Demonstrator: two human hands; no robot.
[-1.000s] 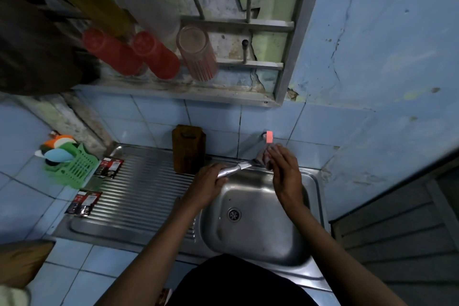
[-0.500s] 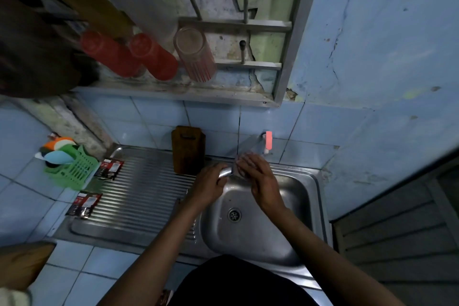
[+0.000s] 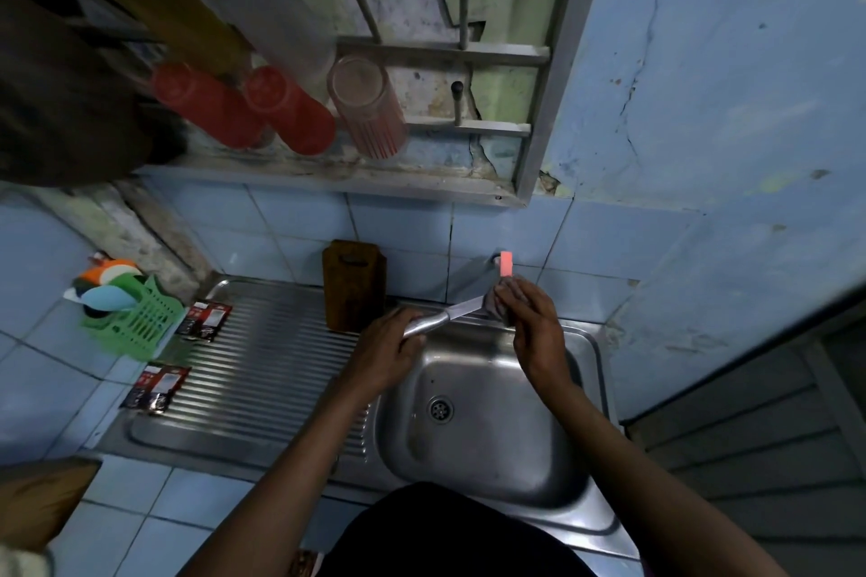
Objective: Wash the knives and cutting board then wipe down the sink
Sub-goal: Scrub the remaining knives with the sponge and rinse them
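knife [image 3: 447, 316] held over the back edge of the sink [image 3: 487, 459], below the tap [image 3: 505, 265] | my left hand [image 3: 386, 354] curled round its handle | my right hand [image 3: 534, 333] pinches a dark scrub pad [image 3: 497, 305] on the blade tip | cutting board [image 3: 354, 283] upright against the tiles, just left
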